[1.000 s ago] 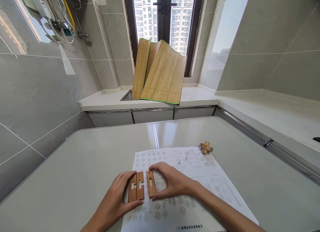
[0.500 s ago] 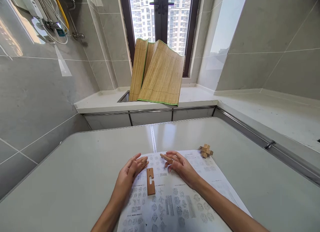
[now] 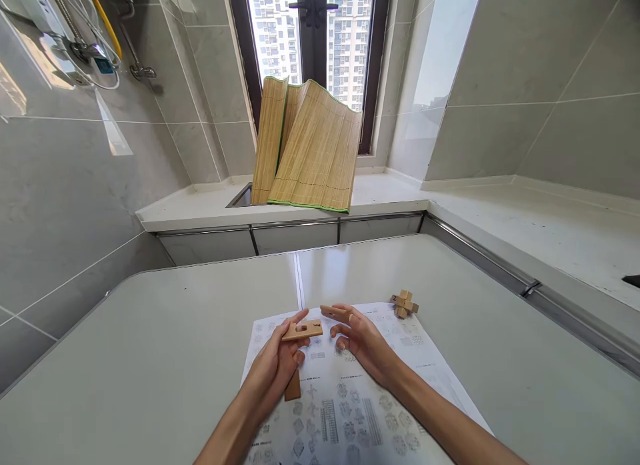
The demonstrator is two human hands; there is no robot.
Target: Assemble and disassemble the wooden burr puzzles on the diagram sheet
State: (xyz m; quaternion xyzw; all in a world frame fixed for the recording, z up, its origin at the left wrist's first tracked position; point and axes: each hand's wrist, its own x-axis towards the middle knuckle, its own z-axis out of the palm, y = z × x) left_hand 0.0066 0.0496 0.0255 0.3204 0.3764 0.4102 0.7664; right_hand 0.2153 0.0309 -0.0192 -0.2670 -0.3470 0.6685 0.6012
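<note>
My left hand [image 3: 281, 358] holds a flat wooden puzzle piece [image 3: 311, 329] with a slot cut in it and a dark mark near its end. Between the fingers of my right hand [image 3: 361, 333] is another wooden puzzle piece [image 3: 334, 312], seen nearly edge-on. The two held pieces are apart, a small gap between them. A darker brown wooden piece [image 3: 293, 387] lies on the printed sheet [image 3: 370, 398], partly hidden under my left hand. At the sheet's far right corner sits an assembled wooden burr puzzle [image 3: 404, 304].
The sheet lies on a pale table [image 3: 165, 358] with a seam down its middle. Behind the table runs a white ledge [image 3: 390, 191], where a folded bamboo mat [image 3: 315, 151] leans before the window. Pipes and cables [image 3: 93, 48] hang on the left wall.
My left hand has turned palm up, bringing its slotted piece into view and covering part of the brown piece. My right hand keeps its piece. The camera view has shifted slightly.
</note>
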